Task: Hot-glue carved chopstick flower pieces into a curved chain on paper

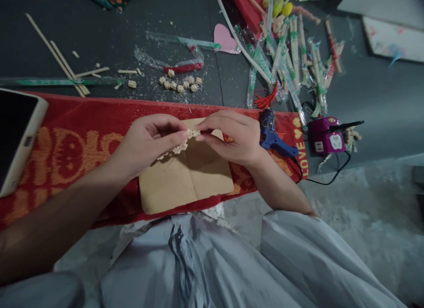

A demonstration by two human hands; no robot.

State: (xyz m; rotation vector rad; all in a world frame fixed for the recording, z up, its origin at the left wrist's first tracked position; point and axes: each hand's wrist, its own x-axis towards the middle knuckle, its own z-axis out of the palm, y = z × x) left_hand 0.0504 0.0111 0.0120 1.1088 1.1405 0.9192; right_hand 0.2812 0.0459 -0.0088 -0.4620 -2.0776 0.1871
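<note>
My left hand (155, 138) pinches a string of small cream-coloured clusters (180, 148) between thumb and fingers. They look like short wooden pieces joined into knobbly flower shapes. At the end of this string, the fingertips of my right hand (232, 133) close on one cluster (194, 133), almost touching my left fingertips. Part of the string is hidden behind my left hand. Both hands are above a tan sheet (188, 175) on a red towel (82, 153). Similar loose clusters (180, 85) lie on the dark table beyond my hands.
A blue glue gun (276, 138) rests right of my right hand, its cord near a purple device (326, 136). Wrapped chopsticks (291, 56) pile up at the back right. Bare sticks (64, 63) lie back left, above a phone-like device (20, 140). A pink heart (225, 38) is behind.
</note>
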